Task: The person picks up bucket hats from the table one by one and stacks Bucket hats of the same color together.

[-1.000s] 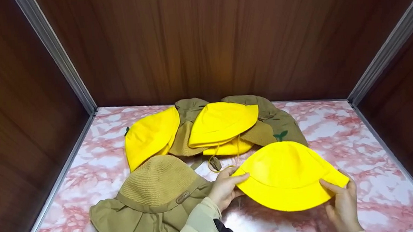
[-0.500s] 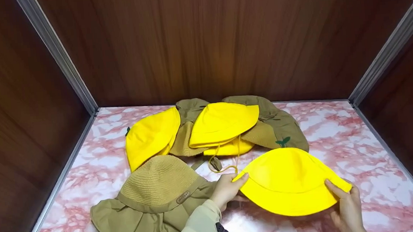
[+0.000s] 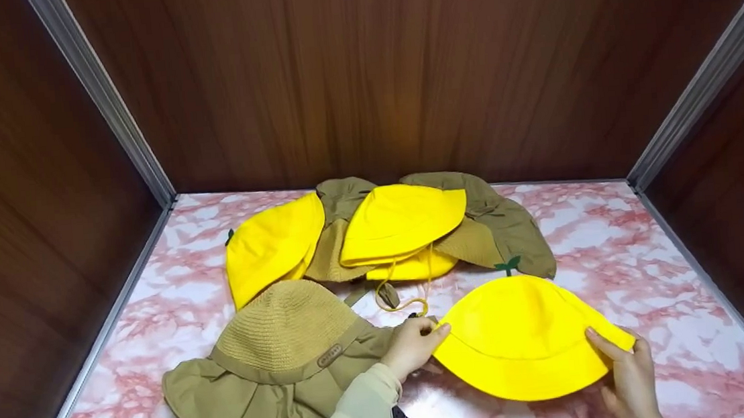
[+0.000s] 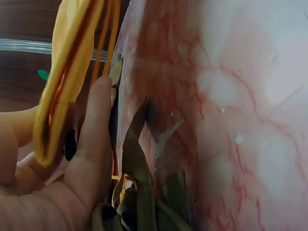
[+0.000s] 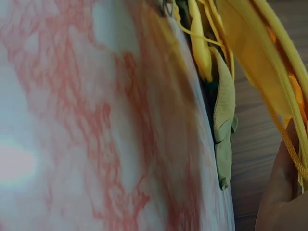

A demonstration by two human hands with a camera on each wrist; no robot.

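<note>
A yellow bucket hat [image 3: 524, 337] with a green sprout on its crown is held folded flat above the table by both hands. My left hand [image 3: 414, 348] pinches its left brim corner, thumb in front. At the opposite corner my right hand [image 3: 628, 365] grips the brim, thumb on the near face. In the left wrist view the folded brim edge [image 4: 53, 115] sits between thumb and fingers. The right wrist view shows an orange cord [image 5: 284, 134] hanging along the brim by the right hand. Left of my left hand lies a khaki straw-crowned sun hat [image 3: 282, 338].
Behind lies a row of hats: a yellow hat [image 3: 274, 244] at left, another yellow hat [image 3: 403, 220] mid-row, and a khaki hat [image 3: 515, 223] at right. A yellow drawstring [image 3: 386, 295] trails forward. Wooden panels [image 3: 360, 75] enclose the marbled table [image 3: 691, 316] on three sides.
The held yellow hat has come down and slightly nearer, with both hands moving along with it. My left fingers have curled more at the brim corner. The other hats stay where they were.
</note>
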